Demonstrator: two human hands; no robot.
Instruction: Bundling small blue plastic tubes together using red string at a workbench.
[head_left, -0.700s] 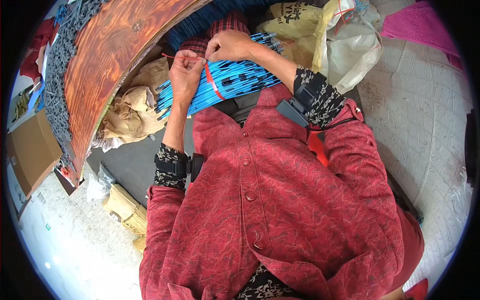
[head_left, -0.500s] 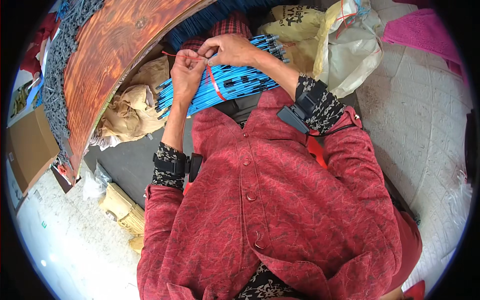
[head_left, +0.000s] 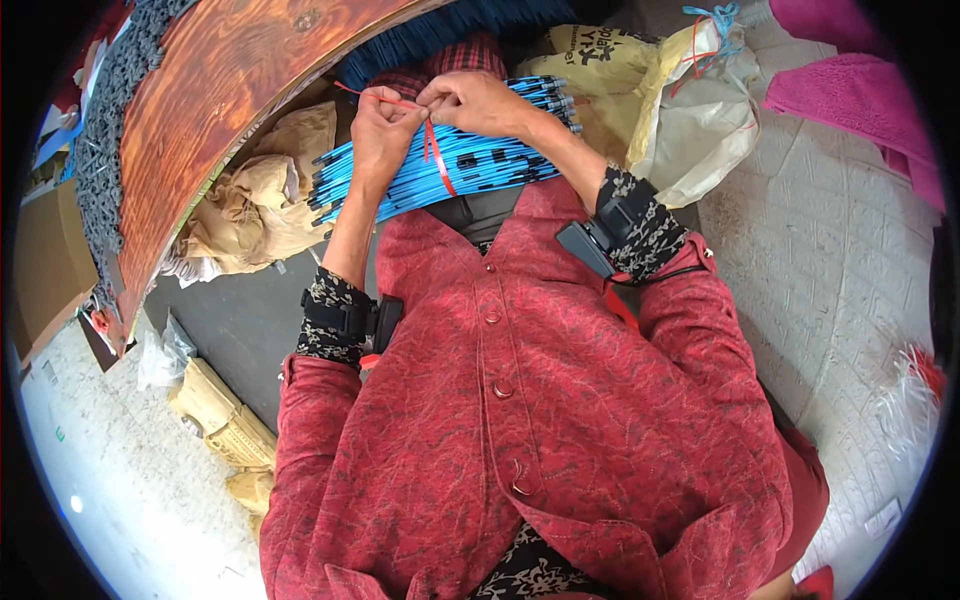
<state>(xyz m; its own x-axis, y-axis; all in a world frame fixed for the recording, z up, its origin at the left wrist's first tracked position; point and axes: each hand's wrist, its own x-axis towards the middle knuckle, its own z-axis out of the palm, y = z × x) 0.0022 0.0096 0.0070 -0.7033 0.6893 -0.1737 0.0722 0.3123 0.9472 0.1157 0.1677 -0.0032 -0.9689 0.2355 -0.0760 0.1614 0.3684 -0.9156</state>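
Across my lap lies a bundle of thin blue rods (head_left: 415,188) with black and grey ends. A red plastic ribbon (head_left: 441,168) runs around its middle. Above the bundle, my left hand (head_left: 384,125) pinches the ribbon, and one loose end sticks out past its fingers to the upper left. My right hand (head_left: 470,103) is closed on the ribbon too, its fingertips meeting those of the left. The exact crossing of the ribbon between the fingertips is too small to make out.
A wooden tabletop (head_left: 215,90) with a grey knitted edging curves along the left. Crumpled brown paper (head_left: 265,205) lies under it. A yellow and white woven sack (head_left: 690,120) stands at the right, with pink towels (head_left: 850,110) beyond. A dark blue bristly thing (head_left: 450,30) is at the top.
My hands stay together at the ribbon, with the fingers shifted slightly. A ribbon strand now hangs below the fingertips. The view has shifted a little.
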